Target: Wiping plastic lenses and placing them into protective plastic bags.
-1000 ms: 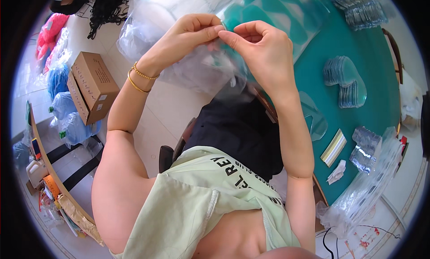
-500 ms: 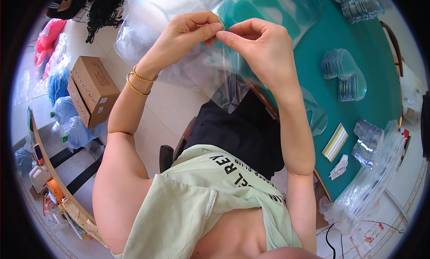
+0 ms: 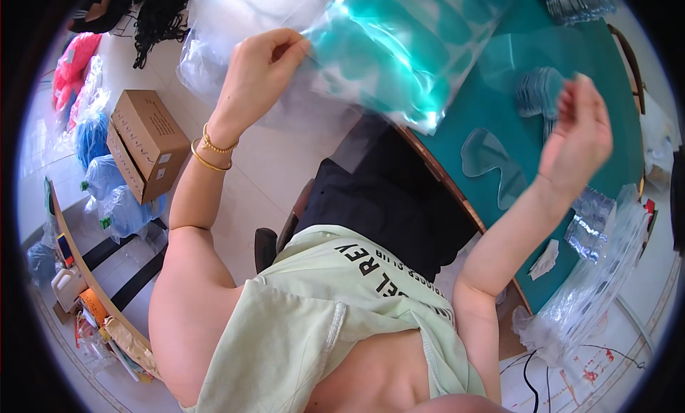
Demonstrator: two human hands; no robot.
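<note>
My left hand (image 3: pixel 267 67) is closed in a pinch at the left edge of a clear, shiny plastic sheet (image 3: pixel 421 102). That sheet spreads over the table's left edge and shows green through it. Out to the right, my right hand (image 3: pixel 579 131) is raised with its fingers drawn together and blurred; what they hold, if anything, I cannot make out. It partly covers a stack of clear curved plastic pieces (image 3: pixel 536 92). Nearer me, a single clear curved piece (image 3: pixel 491 159) lies on the green table (image 3: pixel 457 188).
More silvery stacked pieces (image 3: pixel 579 4) sit at the far right, with another bundle (image 3: pixel 591 224) nearer. A crumpled white scrap (image 3: pixel 544 260) and a clear plastic bag (image 3: pixel 578 306) lie by the right edge. A cardboard box (image 3: pixel 150 145) stands at left beside blue bags (image 3: pixel 118 199).
My hands were together over the plastic and have parted. The right one swung right above the table; the left moved slightly left. The sheet now lies flatter and catches more light.
</note>
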